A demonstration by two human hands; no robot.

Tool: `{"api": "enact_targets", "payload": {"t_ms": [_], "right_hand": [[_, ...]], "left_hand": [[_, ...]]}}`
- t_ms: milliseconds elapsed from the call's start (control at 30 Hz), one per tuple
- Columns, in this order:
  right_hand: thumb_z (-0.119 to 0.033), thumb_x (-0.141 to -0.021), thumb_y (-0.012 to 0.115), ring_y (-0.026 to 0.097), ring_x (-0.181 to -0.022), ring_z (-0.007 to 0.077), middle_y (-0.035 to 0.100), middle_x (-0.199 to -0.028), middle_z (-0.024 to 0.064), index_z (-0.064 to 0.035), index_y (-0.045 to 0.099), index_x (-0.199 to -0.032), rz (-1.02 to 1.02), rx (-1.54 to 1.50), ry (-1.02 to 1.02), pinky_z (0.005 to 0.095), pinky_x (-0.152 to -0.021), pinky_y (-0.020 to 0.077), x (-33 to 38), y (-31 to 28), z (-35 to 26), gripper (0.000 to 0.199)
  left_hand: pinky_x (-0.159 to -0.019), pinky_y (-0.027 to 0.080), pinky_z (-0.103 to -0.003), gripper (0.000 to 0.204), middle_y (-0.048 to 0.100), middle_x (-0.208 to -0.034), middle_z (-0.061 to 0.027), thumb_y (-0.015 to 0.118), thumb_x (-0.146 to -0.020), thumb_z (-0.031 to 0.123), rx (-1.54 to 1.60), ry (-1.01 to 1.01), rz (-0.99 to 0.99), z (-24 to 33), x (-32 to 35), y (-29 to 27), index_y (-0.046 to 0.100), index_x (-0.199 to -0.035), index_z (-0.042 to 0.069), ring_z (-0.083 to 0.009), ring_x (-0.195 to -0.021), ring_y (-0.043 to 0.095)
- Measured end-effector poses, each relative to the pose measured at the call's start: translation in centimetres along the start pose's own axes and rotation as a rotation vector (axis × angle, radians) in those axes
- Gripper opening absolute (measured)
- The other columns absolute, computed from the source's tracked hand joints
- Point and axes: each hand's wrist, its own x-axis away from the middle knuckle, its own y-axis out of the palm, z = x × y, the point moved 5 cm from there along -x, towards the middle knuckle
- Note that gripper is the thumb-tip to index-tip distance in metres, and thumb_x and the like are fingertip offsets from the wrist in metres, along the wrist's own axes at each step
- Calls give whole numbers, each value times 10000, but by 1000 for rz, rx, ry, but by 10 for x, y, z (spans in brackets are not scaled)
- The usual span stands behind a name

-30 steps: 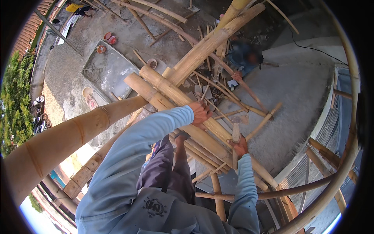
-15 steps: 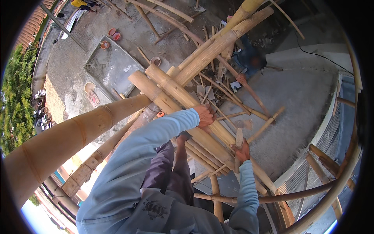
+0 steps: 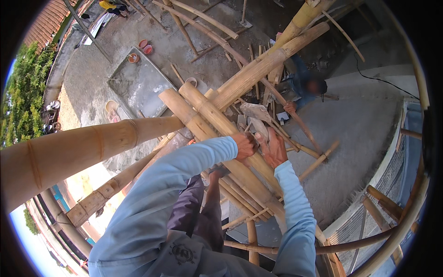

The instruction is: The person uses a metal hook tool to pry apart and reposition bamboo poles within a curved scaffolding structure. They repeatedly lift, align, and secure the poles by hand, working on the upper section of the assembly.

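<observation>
My left hand [image 3: 245, 146] rests on the bamboo poles [image 3: 207, 107] lying side by side, its fingers closed. Whatever is inside that fist is hidden. Just to its right, my right hand [image 3: 273, 148] grips a dusty, pale hand tool with a broad, flat head [image 3: 256, 111]. The tool's head is raised above the poles, pointing away from me; its exact kind is unclear. The two hands are close together over the same pole. A thick bamboo pole [image 3: 106, 141] slants up on my left.
Another person [image 3: 302, 87] is below, one hand [image 3: 290, 107] on a slanting pole. A mortar tray [image 3: 143, 83] and red buckets [image 3: 145, 47] sit on the ground far below. More bamboo scaffolding [image 3: 378, 242] curves along the right. My leg [image 3: 203, 207] stands among the poles.
My right hand has moved up and left with the tool, from the lower poles to beside my left hand. My left hand stays on the pole. The view has shifted slightly.
</observation>
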Motion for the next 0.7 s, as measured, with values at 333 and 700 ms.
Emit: {"api": "enact_targets", "payload": {"t_ms": [333, 700], "right_hand": [[-400, -973, 648, 706, -776, 463, 703, -845, 294, 59, 580, -1115, -159, 351, -348, 516, -679, 559, -42, 38, -42, 485], [-357, -924, 724, 692, -756, 469, 691, -827, 289, 64, 584, -1089, -8, 132, -623, 494, -627, 546, -34, 13, -72, 473]], "left_hand": [[-1000, 448, -661, 829, 685, -1223, -182, 668, -765, 731, 130, -96, -85, 5, 1, 28, 666, -1277, 80, -431, -1259, 559], [-1033, 454, -607, 646, 706, -1158, -149, 678, -803, 663, 207, -109, -66, 3, 8, 22, 744, -1136, 113, -388, -1213, 599]]}}
